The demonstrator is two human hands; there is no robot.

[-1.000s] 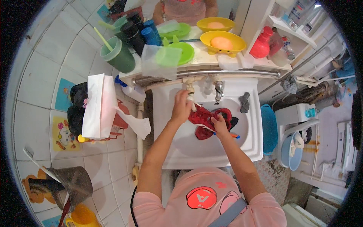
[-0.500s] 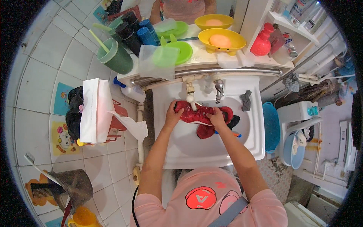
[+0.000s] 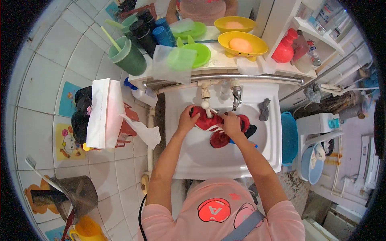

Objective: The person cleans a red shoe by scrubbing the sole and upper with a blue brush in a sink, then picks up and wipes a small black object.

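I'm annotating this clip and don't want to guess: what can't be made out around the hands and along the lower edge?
All in the head view:
- Left hand: some fingers, hidden behind the red shoe.
- Red shoe: its underside, turned away from the camera.
- White tap: whether water runs, too small to tell.
- Yellow mug: its bottom, cut off.

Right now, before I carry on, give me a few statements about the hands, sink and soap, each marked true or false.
1. The left hand and right hand both hold one red shoe. True.
2. That shoe is under the chrome tap. False: it is under the white tap.
3. A gray cloth lies at the right side of the white sink. True.
4. The orange soap bar sits in a green dish. False: it sits in a yellow dish.
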